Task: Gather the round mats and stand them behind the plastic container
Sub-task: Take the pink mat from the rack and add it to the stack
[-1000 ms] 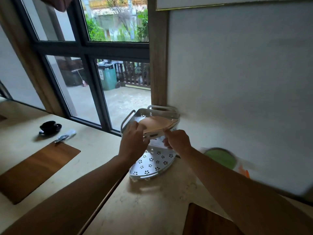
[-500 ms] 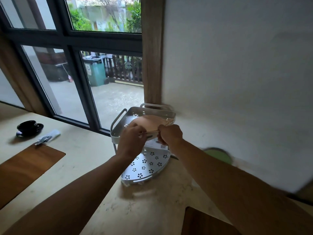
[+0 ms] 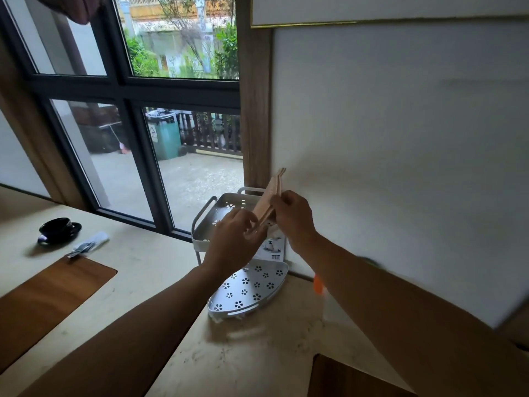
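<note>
Both hands meet above the top tray [image 3: 226, 206] of a white two-tier corner rack that stands on the pale surface [image 3: 160, 270] in the corner by the wall. The right hand [image 3: 294, 217] pinches the round mats [image 3: 270, 193] near their lower edge, thumb and fingers pressed against the two faces. The mats are light wood-coloured and are held on edge, tilted, with the top leaning toward the wall; they seem to be two or three thin discs together, though the edge-on view makes the count unsure. The left hand [image 3: 234, 239] is just below and left of them, its fingers curled and touching the bottom edge of the stack. The mats are above the tray, clear of its floor. The lower tray [image 3: 249, 290] shows flower-shaped holes. A white card with a barcode [image 3: 273, 249] stands between the tiers. Well apart to the left are a black cup on its saucer [image 3: 58, 229], a wrapped item [image 3: 88, 246] beside it, and a brown rectangular mat [image 3: 48, 293]. A small orange thing [image 3: 317, 283] shows by the right forearm, too blurred to identify.
</note>
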A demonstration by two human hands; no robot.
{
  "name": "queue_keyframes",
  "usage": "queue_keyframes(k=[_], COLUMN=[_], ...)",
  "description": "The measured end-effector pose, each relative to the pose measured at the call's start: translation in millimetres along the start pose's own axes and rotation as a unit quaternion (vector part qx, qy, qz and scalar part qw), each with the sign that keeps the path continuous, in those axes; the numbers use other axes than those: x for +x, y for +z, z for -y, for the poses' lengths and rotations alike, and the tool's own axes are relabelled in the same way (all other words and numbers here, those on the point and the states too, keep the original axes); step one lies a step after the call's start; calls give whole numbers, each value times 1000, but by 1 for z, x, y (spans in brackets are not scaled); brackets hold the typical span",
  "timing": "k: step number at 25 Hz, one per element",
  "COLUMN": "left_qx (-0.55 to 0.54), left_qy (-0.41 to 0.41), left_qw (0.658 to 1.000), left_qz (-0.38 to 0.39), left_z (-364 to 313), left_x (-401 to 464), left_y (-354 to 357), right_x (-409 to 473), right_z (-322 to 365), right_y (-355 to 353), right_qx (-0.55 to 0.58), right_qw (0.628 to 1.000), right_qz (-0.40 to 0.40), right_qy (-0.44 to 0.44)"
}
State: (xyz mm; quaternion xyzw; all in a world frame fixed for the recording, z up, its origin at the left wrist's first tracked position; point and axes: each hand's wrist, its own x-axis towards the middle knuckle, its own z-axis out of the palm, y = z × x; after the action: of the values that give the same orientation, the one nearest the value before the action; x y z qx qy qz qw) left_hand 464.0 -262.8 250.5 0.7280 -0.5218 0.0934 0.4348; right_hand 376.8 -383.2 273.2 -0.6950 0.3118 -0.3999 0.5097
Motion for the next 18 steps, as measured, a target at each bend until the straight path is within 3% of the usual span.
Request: queue_keyframes(k=[3, 6, 8, 11, 15, 16, 18], left_qx=[-58, -183, -287, -393, -563, -594, -623], left_qy=[-52, -214, -337, -458, -472, -460, -414], left_qw=[997, 958, 883, 750, 577, 555, 570], left_qz=[-2, 57, 157, 272, 359, 357, 340], left_z=[-21, -41, -54, -74, -95, -103, -114], left_x=[-4, -5, -16, -41, -69, -73, -80], left_y=[-6, 3, 16, 39, 74, 80, 90], right_x=[-14, -30, -48, -72, -99, -105, -115], right_z=[13, 20, 21, 20, 14, 12, 3], right_y=[-36, -80, -109, -147, -192, -203, -222], right_qx=[89, 114, 107, 124, 161, 161, 152], right_qw=[996, 993, 992, 985, 975, 976, 980], right_qz=[13, 44, 66, 113, 131, 122, 92], right_qy=[-3, 4, 19, 43, 74, 81, 92])
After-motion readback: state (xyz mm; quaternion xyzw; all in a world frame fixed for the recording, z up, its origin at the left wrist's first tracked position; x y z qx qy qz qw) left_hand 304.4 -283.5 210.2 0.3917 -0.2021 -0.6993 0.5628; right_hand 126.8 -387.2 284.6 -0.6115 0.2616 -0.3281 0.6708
